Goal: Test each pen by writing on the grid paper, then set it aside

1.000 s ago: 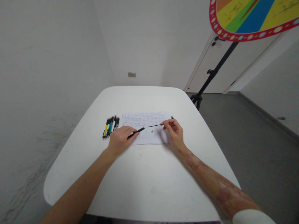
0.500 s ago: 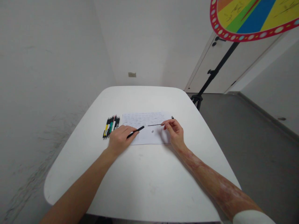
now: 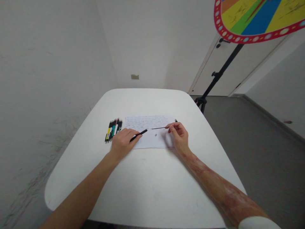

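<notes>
And there, just a touch wider: the gap between the black pen barrel (image 3: 143,132) gripped in your left hand (image 3: 124,140) and the thin refill (image 3: 159,128) pinched in your right hand (image 3: 179,136), both above the handwritten sheet (image 3: 147,122), parts separate. Pens (image 3: 113,129) crowd the sheet's left; the counter (image 3: 152,181) runs broadly on its near side.

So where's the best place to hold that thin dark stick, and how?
I'd lightly pinch the thin dark stick by its right part, coming from the right, as the right hand does. It's very slim, so a pinch seems enough. Its left end points toward the black pen-shaped piece in the left hand, so holding the right leaves that end free.
</notes>
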Action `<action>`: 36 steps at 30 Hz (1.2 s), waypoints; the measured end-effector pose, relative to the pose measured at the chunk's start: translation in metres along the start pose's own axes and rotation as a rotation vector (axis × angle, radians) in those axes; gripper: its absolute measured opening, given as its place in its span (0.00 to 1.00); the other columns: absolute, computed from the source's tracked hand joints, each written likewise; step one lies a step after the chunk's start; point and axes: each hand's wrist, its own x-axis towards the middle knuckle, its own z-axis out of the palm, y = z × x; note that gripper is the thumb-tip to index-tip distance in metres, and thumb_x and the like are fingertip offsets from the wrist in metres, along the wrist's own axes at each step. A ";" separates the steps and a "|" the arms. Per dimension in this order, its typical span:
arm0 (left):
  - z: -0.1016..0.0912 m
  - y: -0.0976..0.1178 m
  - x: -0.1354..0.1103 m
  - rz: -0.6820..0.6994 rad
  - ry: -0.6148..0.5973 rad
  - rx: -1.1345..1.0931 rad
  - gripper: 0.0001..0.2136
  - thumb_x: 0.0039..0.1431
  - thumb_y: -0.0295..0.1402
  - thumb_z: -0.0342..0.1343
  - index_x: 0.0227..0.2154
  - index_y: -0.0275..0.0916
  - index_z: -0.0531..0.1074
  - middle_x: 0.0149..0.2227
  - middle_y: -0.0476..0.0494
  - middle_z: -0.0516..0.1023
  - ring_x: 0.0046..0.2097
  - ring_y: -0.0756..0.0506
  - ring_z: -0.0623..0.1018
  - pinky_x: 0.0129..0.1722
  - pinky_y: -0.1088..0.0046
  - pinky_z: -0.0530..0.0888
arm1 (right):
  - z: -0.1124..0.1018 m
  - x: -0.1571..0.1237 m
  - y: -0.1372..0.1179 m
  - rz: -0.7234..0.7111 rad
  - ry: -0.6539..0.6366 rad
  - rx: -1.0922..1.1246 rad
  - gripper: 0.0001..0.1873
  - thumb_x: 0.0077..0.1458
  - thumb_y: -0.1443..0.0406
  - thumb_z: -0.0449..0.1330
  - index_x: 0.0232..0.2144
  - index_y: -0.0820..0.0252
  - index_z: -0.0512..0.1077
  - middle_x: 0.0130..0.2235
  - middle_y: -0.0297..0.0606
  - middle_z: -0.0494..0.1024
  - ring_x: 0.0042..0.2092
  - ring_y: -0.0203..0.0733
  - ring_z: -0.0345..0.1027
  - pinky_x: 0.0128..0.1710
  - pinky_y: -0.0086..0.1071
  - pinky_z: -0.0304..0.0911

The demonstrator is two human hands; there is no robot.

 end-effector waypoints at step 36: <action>0.006 0.012 0.003 0.171 -0.077 -0.115 0.07 0.77 0.37 0.61 0.44 0.39 0.78 0.39 0.46 0.87 0.38 0.47 0.86 0.40 0.70 0.80 | 0.002 -0.008 -0.017 -0.143 -0.413 -0.219 0.05 0.69 0.59 0.69 0.38 0.51 0.82 0.38 0.38 0.85 0.42 0.47 0.78 0.47 0.46 0.70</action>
